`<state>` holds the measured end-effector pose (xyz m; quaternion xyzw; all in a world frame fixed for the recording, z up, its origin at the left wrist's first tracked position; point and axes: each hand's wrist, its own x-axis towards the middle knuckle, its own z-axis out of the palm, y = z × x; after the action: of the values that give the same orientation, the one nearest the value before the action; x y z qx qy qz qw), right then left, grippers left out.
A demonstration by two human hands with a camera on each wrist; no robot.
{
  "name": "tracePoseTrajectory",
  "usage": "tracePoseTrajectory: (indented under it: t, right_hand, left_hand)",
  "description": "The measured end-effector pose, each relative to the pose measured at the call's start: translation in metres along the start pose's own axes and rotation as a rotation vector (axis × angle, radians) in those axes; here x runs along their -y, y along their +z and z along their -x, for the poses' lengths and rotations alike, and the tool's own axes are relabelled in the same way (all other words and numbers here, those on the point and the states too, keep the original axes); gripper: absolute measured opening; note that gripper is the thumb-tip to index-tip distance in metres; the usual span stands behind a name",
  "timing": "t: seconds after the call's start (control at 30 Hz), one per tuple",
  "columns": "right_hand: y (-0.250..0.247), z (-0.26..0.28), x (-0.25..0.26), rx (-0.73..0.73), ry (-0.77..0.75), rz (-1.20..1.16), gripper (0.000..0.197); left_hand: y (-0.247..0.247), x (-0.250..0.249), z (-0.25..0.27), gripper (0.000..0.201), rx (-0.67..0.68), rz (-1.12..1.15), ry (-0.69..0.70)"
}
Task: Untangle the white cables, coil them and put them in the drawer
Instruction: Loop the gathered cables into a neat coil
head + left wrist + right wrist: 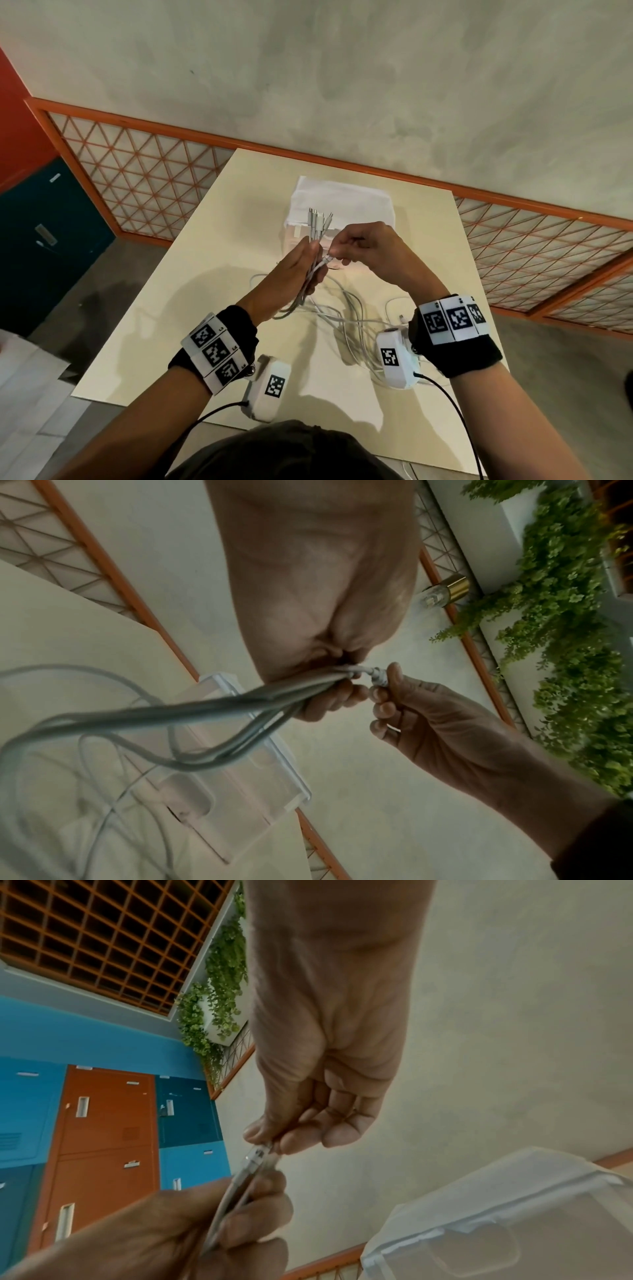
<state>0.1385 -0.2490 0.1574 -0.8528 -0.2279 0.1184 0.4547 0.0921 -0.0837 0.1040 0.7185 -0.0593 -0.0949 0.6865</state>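
The table [212,308] filled most of my head view, cream-coloured, pushed up against a grey wall [342,68] with an orange lattice rail [137,171] along the bottom. Off to the left were blue and orange lockers [103,1123], and the wrist cams picked up some green vines [565,615] hanging up high.

At the far end of the table sat the drawer [342,202], a clear-white plastic thing, and from what I could see it sat just beyond my hands.

The cables [346,308] were mostly in a loose white tangle on the table between my wrists, with several strands rising up into my left hand [294,270]. That hand had its fingers curled round a bunch of them, held above the table, and a cluster of plugs [318,219] stuck out past the fingertips toward the drawer.

My right hand [363,246] was right beside the left, nearly touching it. Thumb and forefinger were pinching one plug [377,677] at the edge of the bunch, the other fingers [383,710] curled in loosely below it.

I couldn't tell how many cables there were.
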Motion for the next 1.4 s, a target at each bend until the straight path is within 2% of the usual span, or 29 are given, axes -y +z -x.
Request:
tracePoseTrajectory:
  t: [0.13,0.2,0.27,0.37,0.53,0.57,0.73,0.87,0.9,0.93,1.03,1.07,1.1,1.2,1.23,1.3,1.4]
  right_hand:
    - [-0.008,0.006,0.006,0.064,0.015,-0.036,0.007]
    - [-0.014,0.007,0.008,0.098,0.022,-0.093,0.007]
    - [-0.017,0.005,0.01,0.074,0.003,-0.098,0.003]
    - [-0.016,-0.004,0.01,-0.042,-0.04,-0.041,0.004]
    - [-0.016,-0.014,0.015,-0.189,-0.068,0.033,0.005]
    - [-0.016,-0.015,0.014,-0.199,-0.077,0.052,0.006]
    - [-0.013,-0.019,0.011,-0.189,-0.084,0.157,0.008]
    - [-0.003,-0.018,0.0,-0.32,0.006,0.062,0.033]
    - [0.001,-0.017,-0.003,-0.302,0.052,-0.021,0.039]
    - [0.006,-0.016,-0.007,-0.221,0.094,-0.113,0.046]
    - [0.029,-0.01,-0.016,0.157,0.153,-0.258,0.071]
    - [0.038,-0.009,-0.017,0.237,0.142,-0.252,0.07]
    - [0.046,-0.009,-0.019,0.285,0.115,-0.232,0.06]
    - [0.061,-0.008,-0.02,0.293,0.047,-0.162,0.013]
    - [0.06,-0.008,-0.018,0.264,0.039,-0.172,0.009]
    - [0.054,-0.008,-0.014,0.177,0.005,-0.156,0.014]
    - [0.046,-0.009,-0.009,0.046,-0.109,0.121,0.022]
  left_hand:
    - [-0.004,0.007,-0.005,0.029,-0.129,0.014,0.026]
    - [-0.007,0.009,-0.006,0.029,-0.148,0.005,0.027]
    - [-0.008,0.009,-0.005,0.029,-0.094,-0.039,0.027]
    - [-0.001,0.003,-0.005,0.028,-0.011,-0.059,-0.022]
    - [0.005,-0.006,-0.005,0.056,0.074,0.011,-0.1]
    - [0.004,-0.006,-0.005,0.056,0.085,-0.009,-0.099]
    - [0.004,-0.002,-0.003,0.032,0.12,-0.117,-0.024]
    - [0.001,0.001,-0.004,0.023,0.063,-0.002,0.036]
    - [-0.001,0.0,-0.005,0.022,0.046,0.047,0.052]
    - [-0.003,-0.001,-0.007,0.022,0.033,0.095,0.071]
    - [-0.008,-0.009,-0.014,0.027,0.007,0.203,0.134]
    - [-0.008,-0.012,-0.017,0.028,0.006,0.247,0.152]
    - [-0.008,-0.015,-0.018,0.028,0.009,0.299,0.16]
    - [-0.015,-0.021,-0.022,0.026,-0.006,0.405,0.177]
    - [-0.021,-0.022,-0.022,0.026,-0.034,0.427,0.194]
    - [-0.035,-0.021,-0.023,0.028,-0.135,0.428,0.219]
    - [-0.049,-0.015,-0.024,0.031,-0.312,0.308,0.156]
